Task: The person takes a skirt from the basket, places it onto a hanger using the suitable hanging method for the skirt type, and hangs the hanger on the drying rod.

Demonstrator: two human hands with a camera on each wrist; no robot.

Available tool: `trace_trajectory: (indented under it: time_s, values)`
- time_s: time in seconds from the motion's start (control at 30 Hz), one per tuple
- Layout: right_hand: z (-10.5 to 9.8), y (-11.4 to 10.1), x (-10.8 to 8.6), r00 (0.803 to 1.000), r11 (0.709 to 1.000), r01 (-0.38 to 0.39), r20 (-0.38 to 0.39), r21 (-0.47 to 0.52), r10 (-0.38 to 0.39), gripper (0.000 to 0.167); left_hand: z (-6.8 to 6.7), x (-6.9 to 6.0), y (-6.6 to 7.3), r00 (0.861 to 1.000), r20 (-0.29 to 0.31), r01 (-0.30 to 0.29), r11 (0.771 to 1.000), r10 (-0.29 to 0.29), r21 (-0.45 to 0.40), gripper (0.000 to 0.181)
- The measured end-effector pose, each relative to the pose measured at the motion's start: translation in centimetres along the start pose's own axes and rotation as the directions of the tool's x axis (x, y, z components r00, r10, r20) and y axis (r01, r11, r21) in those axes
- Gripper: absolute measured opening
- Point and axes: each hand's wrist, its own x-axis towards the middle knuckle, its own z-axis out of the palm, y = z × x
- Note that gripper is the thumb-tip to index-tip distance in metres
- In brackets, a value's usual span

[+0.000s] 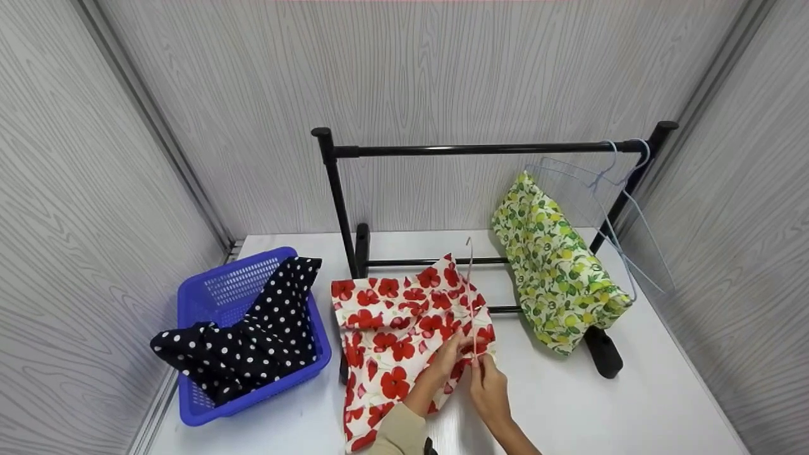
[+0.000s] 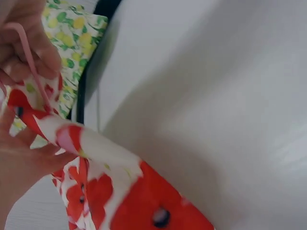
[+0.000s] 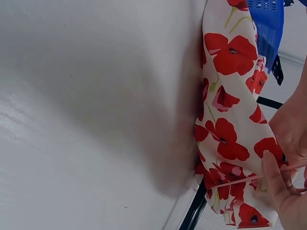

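Observation:
A white cloth with red flowers [image 1: 395,341] is held up in front of the rack, its lower part hanging to the left. My left hand [image 1: 447,357] grips its right part; in the left wrist view the left hand [image 2: 29,165] has the cloth's edge between thumb and fingers. A pink wire hanger [image 1: 471,297] stands upright against the cloth, hook on top. My right hand [image 1: 490,392] pinches the hanger low down; the right wrist view shows the right hand [image 3: 285,191] with the pink wire [image 3: 240,180] crossing the cloth [image 3: 225,139].
A blue basket [image 1: 253,397] at the left holds a black polka-dot cloth [image 1: 253,344]. Behind stands a black rack [image 1: 461,150]. At its right end hang blue wire hangers [image 1: 644,221], with a green-and-yellow lemon-print cloth [image 1: 556,272]. A black rack foot [image 1: 603,354] lies below.

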Motion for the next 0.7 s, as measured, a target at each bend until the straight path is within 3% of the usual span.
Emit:
trace_trajectory:
  time_s: [0.07,0.1,0.13,0.2,0.27,0.33,0.37,0.4,0.43,0.5,0.57,0.63,0.7]
  values:
    - [-0.1,0.0,0.1,1.0,1.0,0.014,0.008,-0.004,-0.014,0.01,0.8,-0.4,2.4,0.994,-0.111,0.004,1.0,-0.005,-0.009,0.049]
    - [-0.1,0.0,0.2,1.0,1.0,0.016,0.018,-0.003,-0.016,0.011,1.3,-0.5,3.3,0.984,-0.18,0.008,1.0,-0.008,-0.003,0.044]
    - [-0.2,-0.1,0.3,0.999,1.0,0.009,0.034,0.0,-0.009,0.011,1.5,-0.1,3.2,0.972,-0.237,-0.004,1.0,0.007,0.01,0.038]
    - [-0.5,-0.2,0.6,0.998,1.0,-0.031,0.056,-0.007,0.031,0.017,1.9,0.4,2.5,0.936,-0.332,-0.091,0.993,0.113,0.081,0.032]
    - [-0.8,-0.3,1.1,0.996,0.997,-0.078,0.044,-0.028,0.079,0.024,1.6,2.1,-1.5,0.882,-0.387,-0.231,0.962,0.271,0.146,0.031]
    - [-1.1,-0.2,1.8,0.992,0.991,-0.124,-0.005,-0.05,0.124,0.026,1.5,2.8,-3.7,0.844,-0.416,-0.274,0.938,0.34,0.211,0.032]
    - [-1.2,-0.1,2.2,0.989,0.988,-0.144,-0.039,-0.059,0.142,0.025,1.6,2.9,-4.1,0.831,-0.428,-0.281,0.932,0.355,0.227,0.032]
    - [-1.2,0.0,2.7,0.985,0.985,-0.158,-0.072,-0.063,0.154,0.023,1.8,2.7,-4.0,0.822,-0.451,-0.268,0.935,0.348,0.233,0.032]
    - [-1.3,0.1,3.3,0.982,0.983,-0.172,-0.092,-0.066,0.166,0.019,1.9,2.6,-3.9,0.822,-0.471,-0.245,0.945,0.321,0.217,0.032]
    - [-1.3,0.2,4.5,0.975,0.974,-0.211,-0.088,-0.087,0.203,0.009,2.8,1.0,-0.7,0.821,-0.523,-0.151,0.97,0.23,0.19,0.027]
    - [-1.1,0.4,5.8,0.961,0.952,-0.276,-0.017,-0.129,0.276,0.015,3.5,0.0,1.6,0.802,-0.564,-0.124,0.979,0.196,0.164,0.021]
    - [-0.7,0.7,7.0,0.921,0.917,-0.356,0.099,-0.18,0.377,0.03,4.1,-0.7,3.5,0.789,-0.596,-0.09,0.987,0.151,0.131,0.02]
    - [-0.1,2.0,8.0,0.86,0.878,-0.414,0.212,-0.24,0.463,0.042,4.6,-1.1,4.6,0.777,-0.617,-0.074,0.991,0.125,0.108,0.02]
